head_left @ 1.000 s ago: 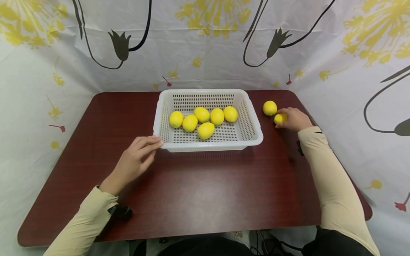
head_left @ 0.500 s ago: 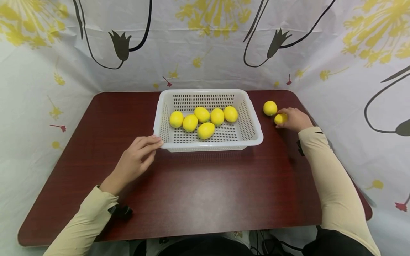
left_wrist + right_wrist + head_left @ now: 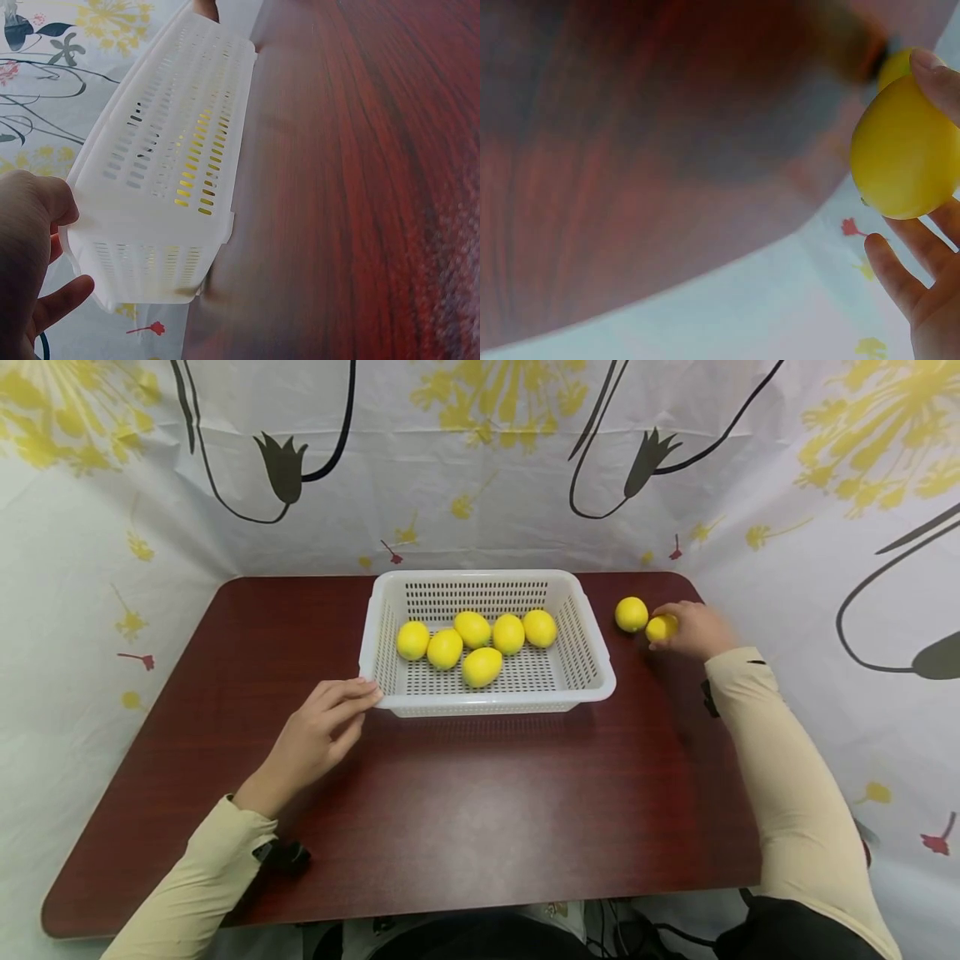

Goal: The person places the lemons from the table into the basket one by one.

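Observation:
My right hand (image 3: 699,631) holds a yellow lemon (image 3: 662,628) between thumb and fingers at the table's right side. In the right wrist view the thumb lies on top of this lemon (image 3: 904,154), with fingers spread below. Just left of it, another lemon (image 3: 632,614) rests on the table. My left hand (image 3: 318,731) grips the near left corner of a white slotted plastic basket (image 3: 495,700); in the left wrist view thumb and fingers (image 3: 64,300) sit at that corner. Several lemons (image 3: 482,667) lie inside the basket.
The dark red wooden table (image 3: 480,802) has rounded corners. Behind and beside it hangs a white cloth (image 3: 495,527) with yellow flowers and dark stems. Black cables (image 3: 678,933) run below the near edge.
My right hand has shifted slightly up and to the right, and the lemon in it has risen a little. The left hand and basket have stayed put.

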Demonstrator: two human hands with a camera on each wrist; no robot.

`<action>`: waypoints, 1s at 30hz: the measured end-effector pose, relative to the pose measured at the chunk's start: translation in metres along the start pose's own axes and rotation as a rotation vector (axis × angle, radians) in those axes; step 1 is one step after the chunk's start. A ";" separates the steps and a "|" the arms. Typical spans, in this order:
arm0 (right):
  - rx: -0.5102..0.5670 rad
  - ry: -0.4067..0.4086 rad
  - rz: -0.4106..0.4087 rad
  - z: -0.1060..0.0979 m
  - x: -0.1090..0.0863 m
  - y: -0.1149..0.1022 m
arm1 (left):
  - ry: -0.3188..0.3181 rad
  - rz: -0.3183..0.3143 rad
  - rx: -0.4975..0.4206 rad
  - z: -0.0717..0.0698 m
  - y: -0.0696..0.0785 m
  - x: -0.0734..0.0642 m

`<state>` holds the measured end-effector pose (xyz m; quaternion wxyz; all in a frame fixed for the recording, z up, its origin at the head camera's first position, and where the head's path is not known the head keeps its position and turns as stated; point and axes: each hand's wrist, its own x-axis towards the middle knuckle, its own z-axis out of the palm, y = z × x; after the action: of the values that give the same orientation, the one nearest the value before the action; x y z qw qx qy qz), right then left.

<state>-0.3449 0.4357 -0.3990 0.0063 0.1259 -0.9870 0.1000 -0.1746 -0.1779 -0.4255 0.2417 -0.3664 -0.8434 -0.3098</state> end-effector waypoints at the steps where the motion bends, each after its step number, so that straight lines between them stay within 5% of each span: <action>1: -0.002 0.013 -0.014 -0.003 0.002 0.001 | 0.002 0.001 -0.001 0.000 0.000 0.000; 14: -0.086 0.027 -0.025 -0.082 0.006 -0.031 | 0.019 0.013 -0.002 0.001 0.000 0.000; 30: -0.120 0.049 -0.127 -0.092 0.016 -0.073 | -0.009 0.007 0.010 0.000 -0.002 -0.001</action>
<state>-0.3433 0.3805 -0.2941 0.0443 0.1853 -0.9807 0.0432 -0.1758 -0.1795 -0.4264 0.2406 -0.3694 -0.8448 -0.3033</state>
